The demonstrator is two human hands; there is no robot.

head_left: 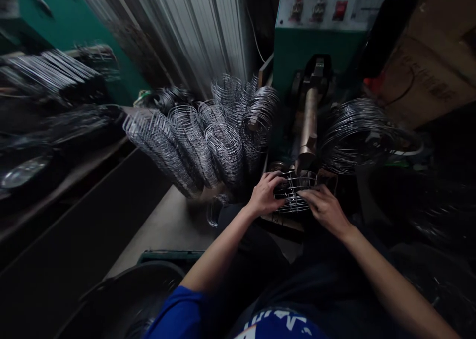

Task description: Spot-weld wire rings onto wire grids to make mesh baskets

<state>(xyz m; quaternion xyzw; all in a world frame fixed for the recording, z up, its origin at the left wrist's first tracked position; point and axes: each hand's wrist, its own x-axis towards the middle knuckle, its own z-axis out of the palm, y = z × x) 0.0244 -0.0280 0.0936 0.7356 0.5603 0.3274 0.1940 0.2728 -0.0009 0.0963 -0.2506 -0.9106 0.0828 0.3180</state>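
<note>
A small wire basket frame (292,195) of curved, crossing metal wires lies under the copper-coloured electrode arm (308,126) of a green welding machine (334,46). My left hand (268,193) is closed around its left side, with the fingers over the upper wires and the thumb near the middle. On the right side, my right hand (327,207) pinches the wires with thumb and fingers. The arm's tip comes down right at the frame's far edge; whether they touch I cannot tell.
Several tall stacks of wire rings (223,145) stand left of the machine. To the right rests a big bundle of wire hoops (357,136), near a cardboard box (427,76). A dark round tub (130,279) sits at lower left. Straight rods (52,71) lie on the left bench.
</note>
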